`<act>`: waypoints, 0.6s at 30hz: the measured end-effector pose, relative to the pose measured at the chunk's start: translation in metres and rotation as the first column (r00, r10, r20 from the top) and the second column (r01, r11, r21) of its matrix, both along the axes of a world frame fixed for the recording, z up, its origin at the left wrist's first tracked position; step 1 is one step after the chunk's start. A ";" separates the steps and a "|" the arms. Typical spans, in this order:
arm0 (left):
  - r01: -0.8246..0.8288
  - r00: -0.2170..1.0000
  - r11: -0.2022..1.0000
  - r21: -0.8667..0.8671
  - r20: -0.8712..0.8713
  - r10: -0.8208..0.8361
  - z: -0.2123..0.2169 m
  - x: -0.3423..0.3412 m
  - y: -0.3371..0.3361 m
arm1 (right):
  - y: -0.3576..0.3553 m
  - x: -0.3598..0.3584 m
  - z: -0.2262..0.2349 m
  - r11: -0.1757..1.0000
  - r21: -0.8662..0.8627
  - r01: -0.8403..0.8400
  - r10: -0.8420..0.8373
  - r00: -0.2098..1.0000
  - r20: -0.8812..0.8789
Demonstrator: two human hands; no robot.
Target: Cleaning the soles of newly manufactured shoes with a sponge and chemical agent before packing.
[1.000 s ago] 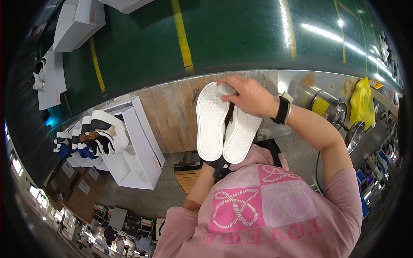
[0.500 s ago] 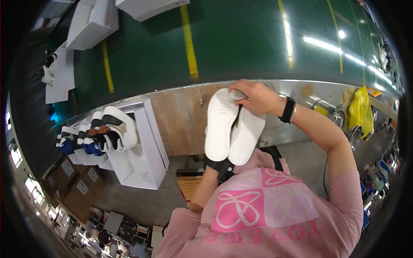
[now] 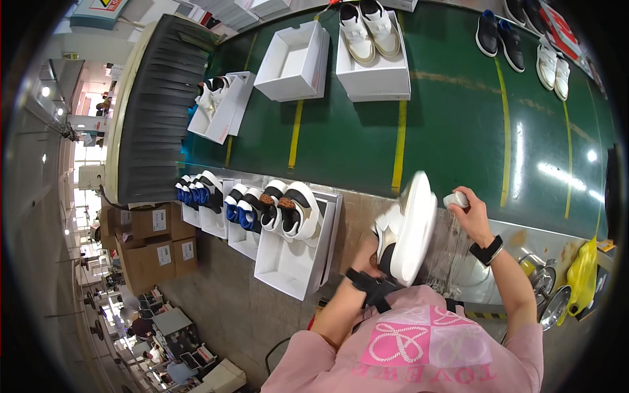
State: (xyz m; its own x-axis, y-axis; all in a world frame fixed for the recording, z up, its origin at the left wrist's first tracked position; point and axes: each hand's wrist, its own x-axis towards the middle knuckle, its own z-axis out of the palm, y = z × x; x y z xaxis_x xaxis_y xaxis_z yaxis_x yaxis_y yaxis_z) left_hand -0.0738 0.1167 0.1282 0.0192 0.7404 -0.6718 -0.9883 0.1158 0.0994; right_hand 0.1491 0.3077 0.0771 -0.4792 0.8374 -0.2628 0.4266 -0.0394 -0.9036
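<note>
My left hand (image 3: 368, 257), partly hidden behind the shoe uppers, is closed on a pair of sneakers (image 3: 414, 232). They are tipped on edge, white soles toward my right hand, with white uppers and a black and brown heel area; motion smears them a little. A small whitish block (image 3: 453, 200) is pinched between the thumb and fingers of my right hand (image 3: 473, 215). That hand is apart from the soles, to their right. I cannot make out what the block is made of.
A green conveyor belt (image 3: 458, 144) with yellow lines runs beyond the bench edge. White shoe boxes (image 3: 286, 262) with several sneakers (image 3: 288, 213) stand at the left. More boxes (image 3: 373, 88) and shoes sit on the belt. A yellow bag (image 3: 582, 278) hangs at the right.
My view has swung leftward and up, showing more of the belt. The sneakers have turned from soles up to on edge, and my right hand has moved off the soles.
</note>
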 end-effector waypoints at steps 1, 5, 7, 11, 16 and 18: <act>0.084 0.884 0.993 -0.084 -0.453 -0.113 0.009 -0.016 0.010 | -0.003 0.000 -0.006 0.998 0.029 0.056 -0.055 0.998 -0.038; 0.066 -0.407 0.979 -0.192 -0.901 -0.150 0.094 -0.129 0.085 | -0.030 -0.011 -0.021 0.986 0.035 0.161 -0.158 0.984 -0.076; -0.032 -0.772 0.960 -0.279 -0.603 -0.201 0.149 -0.166 0.136 | -0.050 -0.014 -0.027 0.988 -0.048 0.145 -0.147 0.988 -0.041; -0.168 -0.986 0.922 -0.350 0.085 -0.147 0.184 -0.283 0.198 | -0.083 -0.030 -0.029 0.983 -0.170 0.063 -0.064 0.998 -0.001; -0.263 -0.853 0.872 -0.412 0.522 -0.010 0.192 -0.394 0.286 | -0.097 -0.048 -0.052 0.948 -0.277 0.155 -0.196 0.972 -0.128; -0.360 -0.799 0.811 -0.461 0.601 -0.013 0.178 -0.425 0.315 | -0.092 -0.051 -0.054 0.922 -0.333 0.199 -0.252 0.960 -0.122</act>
